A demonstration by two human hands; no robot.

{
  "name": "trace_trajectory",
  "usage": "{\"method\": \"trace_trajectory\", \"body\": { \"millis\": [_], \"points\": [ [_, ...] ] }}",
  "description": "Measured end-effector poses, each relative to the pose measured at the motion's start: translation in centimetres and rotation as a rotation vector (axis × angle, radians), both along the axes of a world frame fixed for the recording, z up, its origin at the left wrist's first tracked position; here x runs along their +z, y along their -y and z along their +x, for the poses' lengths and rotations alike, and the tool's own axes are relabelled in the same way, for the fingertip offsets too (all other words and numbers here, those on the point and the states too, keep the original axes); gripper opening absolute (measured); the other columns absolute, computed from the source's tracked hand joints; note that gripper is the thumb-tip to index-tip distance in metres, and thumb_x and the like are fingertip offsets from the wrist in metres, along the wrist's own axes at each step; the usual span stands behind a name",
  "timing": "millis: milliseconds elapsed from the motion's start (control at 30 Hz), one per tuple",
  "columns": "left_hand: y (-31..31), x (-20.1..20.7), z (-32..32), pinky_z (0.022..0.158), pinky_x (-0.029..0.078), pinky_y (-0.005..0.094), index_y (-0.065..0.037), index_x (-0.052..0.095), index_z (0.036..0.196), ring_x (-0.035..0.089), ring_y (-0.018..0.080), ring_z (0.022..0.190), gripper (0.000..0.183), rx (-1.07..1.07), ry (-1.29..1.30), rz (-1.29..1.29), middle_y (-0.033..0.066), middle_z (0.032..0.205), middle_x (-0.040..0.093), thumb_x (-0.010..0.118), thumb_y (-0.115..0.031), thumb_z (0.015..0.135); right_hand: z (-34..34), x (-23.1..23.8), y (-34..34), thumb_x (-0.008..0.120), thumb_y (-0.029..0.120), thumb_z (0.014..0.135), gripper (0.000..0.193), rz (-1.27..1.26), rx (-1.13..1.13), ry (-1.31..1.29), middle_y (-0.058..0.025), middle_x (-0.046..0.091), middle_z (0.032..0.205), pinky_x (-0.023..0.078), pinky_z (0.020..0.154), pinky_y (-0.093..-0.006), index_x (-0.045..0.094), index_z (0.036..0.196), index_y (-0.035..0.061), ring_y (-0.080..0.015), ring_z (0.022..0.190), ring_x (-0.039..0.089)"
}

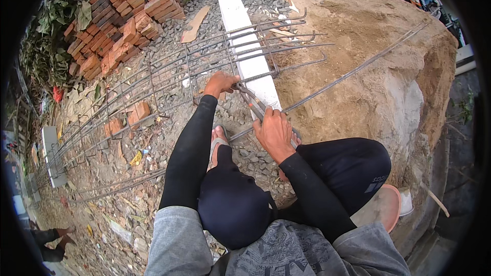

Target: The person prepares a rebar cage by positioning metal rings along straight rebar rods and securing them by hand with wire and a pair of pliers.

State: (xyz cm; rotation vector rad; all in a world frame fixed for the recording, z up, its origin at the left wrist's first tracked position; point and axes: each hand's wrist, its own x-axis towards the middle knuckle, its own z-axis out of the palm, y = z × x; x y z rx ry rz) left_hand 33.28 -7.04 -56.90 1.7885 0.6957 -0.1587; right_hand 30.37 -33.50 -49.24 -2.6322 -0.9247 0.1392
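Note:
A long rebar cage (192, 66), made of ribbed bars with square stirrups, stretches from the far left to the middle. Its right end rests over a white beam (238, 10). My left hand (221, 84) is closed at the cage's near bar, beside a stirrup; whether thin wire is also in its fingers is too small to tell. In my right hand (276, 134) are long-handled pincers (251, 100), gripped by the handles. Their jaws meet the bar right beside my left fingertips.
Stacked red bricks (120, 15) stand at the back left by leafy plants. A sand mound (353, 56) rises on the right, with loose rebar (353, 73) lying across it. Another white block (53, 156) lies under the cage's far-left end. At lower left another person's feet (65, 236) show.

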Motion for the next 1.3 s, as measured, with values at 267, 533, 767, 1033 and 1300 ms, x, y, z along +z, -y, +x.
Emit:
{"method": "trace_trajectory", "body": {
  "millis": [267, 533, 767, 1033, 1300],
  "points": [
    [0.3, 0.2, 0.4, 0.063, 0.060, 0.0334, 0.013, 0.069, 0.097, 0.072, 0.0240, 0.072, 0.046, -0.049, -0.032, 0.052, 0.0167, 0.088, 0.072, 0.071, -0.032, 0.090, 1.2, -4.0, 0.9, 0.057, 0.039, 0.101, 0.036, 0.835, -0.297, -2.016, 0.0025, 0.062, 0.079, 0.048, 0.055, -0.0264, 0.061, 0.117, 0.0071, -0.0069, 0.062, 0.059],
    [0.2, 0.0, -0.4, 0.065, 0.061, 0.0331, 0.012, 0.070, 0.097, 0.071, 0.0227, 0.070, 0.046, 0.013, -0.021, 0.003, 0.0156, 0.085, 0.072, 0.072, -0.033, 0.089, 0.9, -3.0, 0.2, 0.061, 0.039, 0.098, 0.036, 0.305, -0.289, -1.187, -0.0068, 0.066, 0.073, 0.054, 0.059, -0.0357, 0.065, 0.098, 0.0030, -0.0171, 0.066, 0.066],
    [0.7, 1.0, -0.1, 0.060, 0.054, 0.0345, 0.005, 0.074, 0.090, 0.072, 0.0217, 0.064, 0.044, 0.011, 0.023, 0.090, 0.0148, 0.080, 0.072, 0.072, -0.039, 0.086, -0.5, -5.1, 0.4, 0.060, 0.042, 0.098, 0.037, 0.429, -0.214, -1.163, -0.0031, 0.064, 0.076, 0.054, 0.057, -0.0329, 0.063, 0.107, 0.0069, -0.0166, 0.064, 0.065],
    [6.9, 3.7, -4.9, 0.071, 0.052, 0.0379, 0.005, 0.072, 0.098, 0.069, 0.0307, 0.077, 0.040, 0.284, 0.428, 0.606, 0.0191, 0.083, 0.071, 0.070, -0.034, 0.088, 0.5, -2.4, 0.9, 0.052, 0.033, 0.103, 0.044, 0.487, -0.263, -1.551, -0.0135, 0.067, 0.102, 0.058, 0.071, -0.0409, 0.044, 0.138, 0.0086, -0.0239, 0.084, 0.069],
    [8.2, -0.9, -8.8, 0.081, 0.052, 0.0356, 0.000, 0.063, 0.120, 0.062, 0.0155, 0.088, 0.041, 0.349, 0.204, -0.482, 0.0060, 0.102, 0.068, 0.064, -0.034, 0.097, -4.6, -4.3, 2.5, 0.051, 0.026, 0.103, 0.060, 0.589, -0.249, -1.701, -0.0099, 0.060, 0.118, 0.056, 0.071, -0.0400, 0.023, 0.156, 0.0217, -0.0240, 0.095, 0.068]
  ]
}}
